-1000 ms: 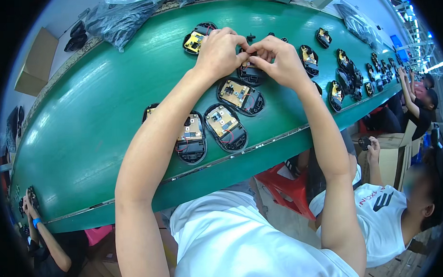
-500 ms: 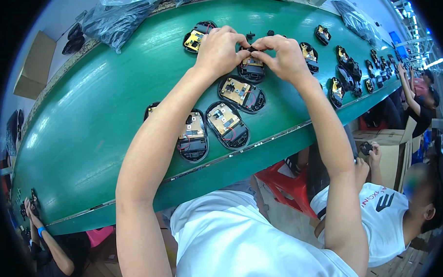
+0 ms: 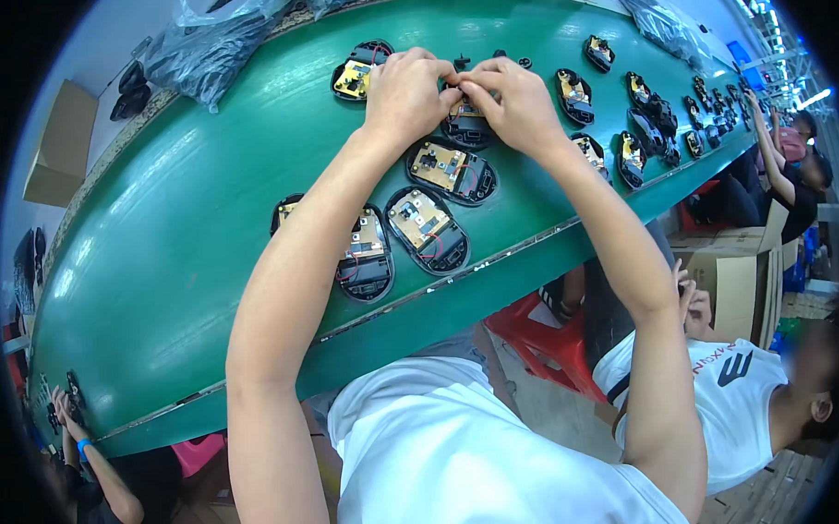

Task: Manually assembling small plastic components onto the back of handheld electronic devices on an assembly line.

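An open computer mouse base (image 3: 467,129) with its circuit board showing lies on the green bench under my fingers. My left hand (image 3: 408,94) is closed in a pinch at its far end. My right hand (image 3: 514,103) meets it there, thumb and fingertips also pinched together. Whatever sits between the fingertips is too small and covered to make out. Just nearer to me lies another open mouse base (image 3: 451,171), tilted sideways. Two more, an open mouse base (image 3: 428,230) and its neighbour (image 3: 365,255), lie near the bench edge, the latter partly behind my left forearm.
Beyond my hands lie small black parts (image 3: 462,64). A mouse base with a yellow board (image 3: 356,72) is left of them. Several mouse bases (image 3: 575,97) spread rightward along the green bench (image 3: 178,224). A plastic bag (image 3: 204,57) sits at the far edge. A co-worker (image 3: 720,390) sits at right.
The view has shifted slightly. My right fingers have closed in further over the mouse base, while both hands stay at its far end. The co-worker's hands at right have moved.
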`<action>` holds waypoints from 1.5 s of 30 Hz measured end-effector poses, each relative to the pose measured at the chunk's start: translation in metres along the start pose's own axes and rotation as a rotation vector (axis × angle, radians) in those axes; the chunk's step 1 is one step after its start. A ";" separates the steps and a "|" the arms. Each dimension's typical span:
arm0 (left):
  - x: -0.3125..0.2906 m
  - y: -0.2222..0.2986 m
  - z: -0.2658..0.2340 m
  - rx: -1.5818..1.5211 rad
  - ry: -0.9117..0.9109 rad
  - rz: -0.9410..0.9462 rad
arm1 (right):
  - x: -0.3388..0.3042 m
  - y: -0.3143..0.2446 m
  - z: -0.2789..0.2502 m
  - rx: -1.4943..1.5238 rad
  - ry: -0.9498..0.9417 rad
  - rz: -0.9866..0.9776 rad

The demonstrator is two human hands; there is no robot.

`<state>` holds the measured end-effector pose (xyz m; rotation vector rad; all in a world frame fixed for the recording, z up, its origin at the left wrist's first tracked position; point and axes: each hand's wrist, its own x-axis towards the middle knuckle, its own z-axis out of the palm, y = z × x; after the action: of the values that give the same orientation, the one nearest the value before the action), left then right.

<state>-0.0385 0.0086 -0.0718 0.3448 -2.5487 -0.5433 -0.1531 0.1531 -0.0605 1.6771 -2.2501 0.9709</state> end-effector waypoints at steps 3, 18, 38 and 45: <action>-0.001 -0.005 0.004 -0.027 0.035 0.041 | -0.004 -0.004 -0.006 0.321 -0.010 0.248; 0.011 0.005 0.002 0.012 -0.051 -0.023 | 0.005 0.009 -0.010 0.048 -0.096 0.204; -0.010 -0.030 -0.077 -0.038 -0.062 0.127 | 0.022 0.077 -0.056 -0.119 -0.198 0.303; -0.048 0.027 -0.075 -0.160 -0.248 0.184 | -0.041 -0.031 -0.074 0.393 -0.195 0.339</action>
<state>0.0377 0.0259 -0.0212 -0.0159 -2.7120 -0.7537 -0.1280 0.2244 -0.0108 1.6160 -2.6721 1.4667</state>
